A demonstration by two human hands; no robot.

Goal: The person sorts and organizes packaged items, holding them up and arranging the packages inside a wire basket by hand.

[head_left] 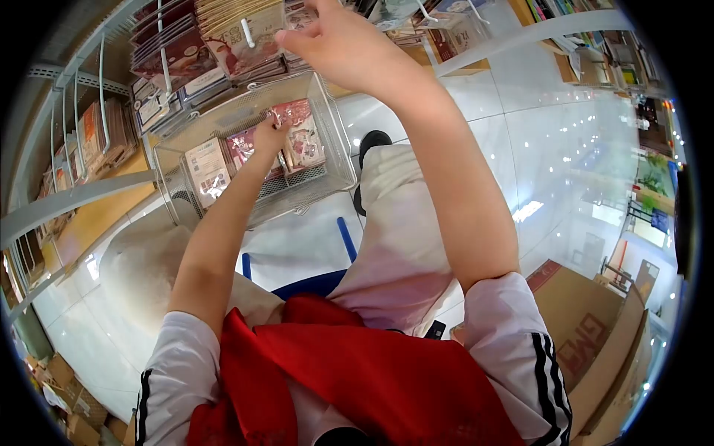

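Observation:
My left hand (269,137) reaches into a wire mesh basket (338,137). Its fingers are curled at the left edge of a red-and-white printed packet (303,137) in clear wrap. A pink-and-purple packet (242,146) lies just left of that hand, partly covered by it. Further left in the basket is a pale printed packet (209,167). Above the basket, my right hand (320,39) is raised in front of the rack, thumb held apart from the fingers. Its fingertips are partly cut off by the top edge, and nothing shows in it.
Stacked packets (238,41) fill the rack behind the basket, with white metal hooks (248,33) sticking out. More packets (104,134) stand on the left shelf. A blue stool (309,284) is beneath me; a cardboard box (576,308) is at right.

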